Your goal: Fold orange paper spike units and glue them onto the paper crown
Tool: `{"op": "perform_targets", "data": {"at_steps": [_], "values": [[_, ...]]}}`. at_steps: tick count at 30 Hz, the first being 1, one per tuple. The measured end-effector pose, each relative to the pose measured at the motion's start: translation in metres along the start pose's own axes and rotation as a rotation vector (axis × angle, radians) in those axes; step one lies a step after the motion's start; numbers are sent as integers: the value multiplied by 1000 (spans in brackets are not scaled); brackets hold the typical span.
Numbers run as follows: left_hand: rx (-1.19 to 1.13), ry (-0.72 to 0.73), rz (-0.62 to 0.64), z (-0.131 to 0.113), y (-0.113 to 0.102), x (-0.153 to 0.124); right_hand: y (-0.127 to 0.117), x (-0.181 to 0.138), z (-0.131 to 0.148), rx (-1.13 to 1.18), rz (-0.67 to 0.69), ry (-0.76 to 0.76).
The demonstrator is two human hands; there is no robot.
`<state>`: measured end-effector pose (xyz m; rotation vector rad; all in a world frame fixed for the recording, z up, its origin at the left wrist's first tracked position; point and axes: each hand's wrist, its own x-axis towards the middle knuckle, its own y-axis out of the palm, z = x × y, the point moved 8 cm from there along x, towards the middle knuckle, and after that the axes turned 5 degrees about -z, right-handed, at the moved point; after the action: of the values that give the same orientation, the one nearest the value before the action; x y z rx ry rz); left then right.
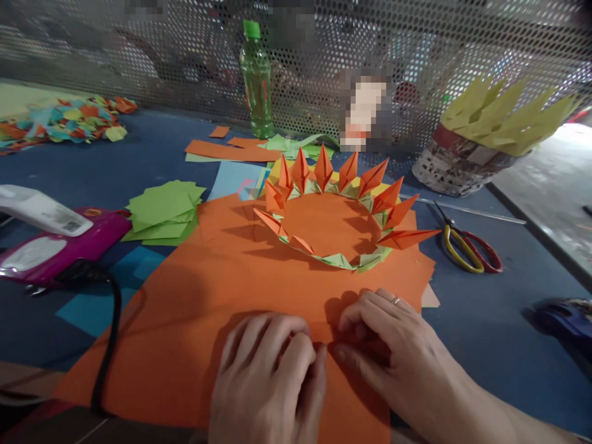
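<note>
Both my hands rest on a large orange paper sheet (198,308) at the near edge of the table. My left hand (268,376) lies palm down with fingers curled, its fingertips pressing a small orange paper piece (324,342) that my right hand (383,345) pinches from the other side. The right hand wears a ring. The piece is mostly hidden under the fingers. Just beyond them sits a ring of folded orange and green paper points (333,209) on the same sheet.
A stack of green paper squares (161,209) lies at left, beside a pink glue gun (50,246) with a black cord (108,345). Scissors (467,246) lie at right. A green bottle (256,80), a basket with yellow paper points (481,142) and a mesh wall stand behind.
</note>
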<state>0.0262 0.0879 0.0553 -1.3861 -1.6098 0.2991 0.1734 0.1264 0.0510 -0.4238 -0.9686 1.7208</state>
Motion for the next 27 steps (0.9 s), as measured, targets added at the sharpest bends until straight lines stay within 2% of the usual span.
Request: {"op": "perform_targets", "data": {"at_steps": [7,15,27], "values": [[58,28,37,0,2,0,-2,3,7,-30,-36,-20],[124,-43,-42,4,-1,1,1,2,3,-54,-40,-29],[108,-57,41,10,0,-1,1,1,3,-33,-6,-23]]}}
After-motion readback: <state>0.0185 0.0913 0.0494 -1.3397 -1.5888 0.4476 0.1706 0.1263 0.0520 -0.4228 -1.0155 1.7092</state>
